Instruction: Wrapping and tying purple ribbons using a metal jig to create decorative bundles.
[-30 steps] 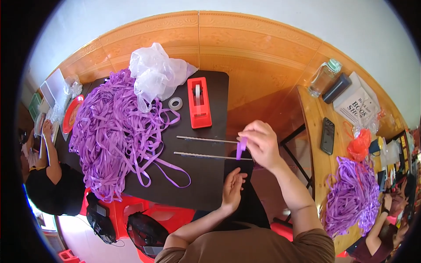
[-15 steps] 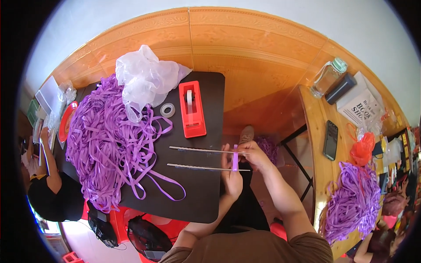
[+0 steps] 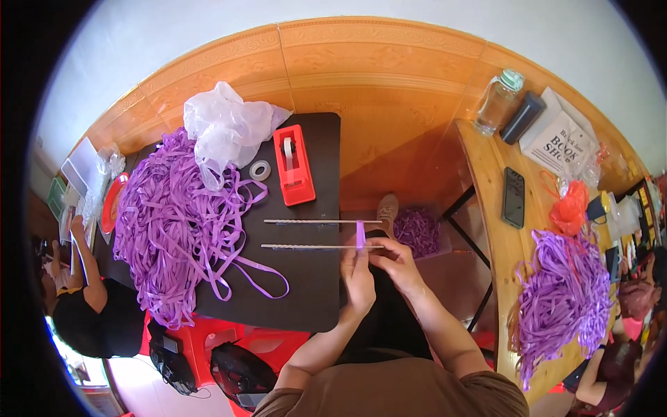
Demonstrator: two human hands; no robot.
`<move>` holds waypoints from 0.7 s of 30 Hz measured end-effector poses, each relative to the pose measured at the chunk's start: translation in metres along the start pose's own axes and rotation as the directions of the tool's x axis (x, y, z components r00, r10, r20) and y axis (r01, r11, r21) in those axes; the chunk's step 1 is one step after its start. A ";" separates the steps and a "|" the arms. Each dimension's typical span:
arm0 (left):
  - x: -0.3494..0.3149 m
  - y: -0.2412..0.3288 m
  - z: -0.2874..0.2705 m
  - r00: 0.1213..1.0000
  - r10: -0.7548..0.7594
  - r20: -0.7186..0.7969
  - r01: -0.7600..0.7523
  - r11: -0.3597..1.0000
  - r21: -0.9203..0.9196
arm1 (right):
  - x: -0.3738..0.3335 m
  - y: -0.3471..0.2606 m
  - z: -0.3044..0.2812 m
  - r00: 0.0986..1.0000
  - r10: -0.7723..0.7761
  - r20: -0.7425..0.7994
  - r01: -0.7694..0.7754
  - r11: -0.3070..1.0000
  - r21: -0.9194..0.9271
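Note:
Two thin twisted metal rods [image 3: 306,222] lie side by side, jutting past the table's right edge. A purple ribbon [image 3: 360,235] runs across them near their free ends as a short flat band. My left hand [image 3: 358,281] is just below the nearer rod, thumb and fingertips pinching the ribbon's lower end. To its right, my right hand [image 3: 399,267] is closed with curled fingers beside the nearer rod's tip. What its fingertips hold, if anything, is hidden.
A heap of purple ribbon [image 3: 167,229] covers the black table's left, beside a plastic bag [image 3: 226,132], tape roll [image 3: 260,170] and red tape dispenser [image 3: 294,167]. The wooden table at right carries a phone [image 3: 513,198], bottle [image 3: 499,104] and more ribbon [image 3: 559,299]. A box of ribbon [image 3: 417,233] stands below.
My right hand has come down from the farther rod to beside the nearer one. My left hand has shifted from between the rods to below the nearer rod. The whole view has moved slightly.

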State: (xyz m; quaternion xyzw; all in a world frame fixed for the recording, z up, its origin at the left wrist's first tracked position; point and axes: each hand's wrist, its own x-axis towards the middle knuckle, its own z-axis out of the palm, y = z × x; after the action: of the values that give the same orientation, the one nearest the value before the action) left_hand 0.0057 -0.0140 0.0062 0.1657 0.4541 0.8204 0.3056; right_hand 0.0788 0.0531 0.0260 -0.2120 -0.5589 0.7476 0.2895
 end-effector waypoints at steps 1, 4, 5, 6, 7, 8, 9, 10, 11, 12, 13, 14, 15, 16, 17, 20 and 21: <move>-0.003 0.002 0.000 1.000 -0.003 0.005 0.003 1.000 0.002 | -0.004 0.002 0.004 1.000 -0.002 -0.006 0.002 1.000 0.002; -0.006 0.002 0.000 1.000 -0.003 -0.022 0.001 0.997 -0.072 | -0.007 0.010 0.010 0.999 -0.033 0.003 0.032 0.999 0.028; -0.007 0.002 0.002 1.000 0.003 -0.019 -0.004 0.997 -0.073 | -0.008 0.013 0.011 0.999 -0.039 0.005 0.038 0.999 0.028; -0.007 0.002 0.003 0.999 -0.028 -0.039 0.025 0.996 -0.083 | -0.009 0.016 0.012 0.999 -0.035 -0.028 0.036 0.998 0.051; -0.007 0.002 0.004 0.996 -0.059 -0.059 0.054 0.994 -0.095 | -0.009 0.019 0.013 0.998 -0.030 -0.060 0.034 0.997 0.073; -0.008 0.004 0.005 0.997 -0.055 -0.060 0.049 0.994 -0.096 | -0.010 0.021 0.015 0.998 -0.032 -0.056 0.036 0.997 0.073; -0.008 0.005 0.006 0.994 -0.069 -0.080 0.060 0.992 -0.110 | -0.010 0.023 0.018 0.995 -0.039 -0.087 0.043 0.998 0.051; -0.009 0.007 0.006 0.991 -0.084 -0.101 0.071 0.990 -0.125 | -0.011 0.025 0.020 0.992 -0.045 -0.117 0.049 0.998 0.029; -0.011 0.008 0.006 0.992 -0.082 -0.101 0.069 0.990 -0.125 | -0.011 0.025 0.021 0.992 -0.047 -0.115 0.051 0.998 0.029; -0.014 0.010 0.003 0.995 -0.075 -0.063 0.067 0.990 -0.121 | -0.012 0.026 0.023 0.992 -0.032 -0.120 0.040 0.997 0.065; -0.016 0.012 0.002 0.997 -0.068 -0.025 0.065 0.991 -0.117 | -0.013 0.026 0.025 0.992 -0.015 -0.125 0.028 0.994 0.101; -0.018 0.018 0.005 0.997 -0.068 -0.024 0.065 0.991 -0.118 | -0.013 0.027 0.026 0.992 -0.016 -0.125 0.029 0.995 0.100; -0.022 0.025 0.009 0.997 -0.071 -0.017 0.069 0.991 -0.113 | -0.014 0.027 0.027 0.991 -0.021 -0.131 0.036 0.993 0.111; -0.025 0.032 0.012 0.997 -0.075 -0.010 0.073 0.991 -0.108 | -0.014 0.028 0.028 0.990 -0.027 -0.138 0.043 0.992 0.121; -0.027 0.037 0.015 0.997 -0.072 -0.013 0.070 0.992 -0.109 | -0.014 0.026 0.029 0.991 -0.026 -0.134 0.043 0.992 0.121; -0.029 0.044 0.018 0.995 -0.090 -0.034 0.083 0.983 -0.165 | -0.017 0.018 0.035 0.993 -0.031 -0.117 0.048 0.989 0.141; -0.029 0.044 0.018 0.994 -0.100 -0.053 0.090 0.981 -0.171 | -0.018 0.012 0.039 0.992 -0.006 -0.127 0.029 0.982 0.184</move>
State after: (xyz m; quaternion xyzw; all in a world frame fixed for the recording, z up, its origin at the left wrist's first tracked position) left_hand 0.0224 -0.0394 0.0535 0.0921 0.3997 0.8449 0.3434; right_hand 0.0649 0.0108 0.0255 -0.2260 -0.4692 0.7789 0.3494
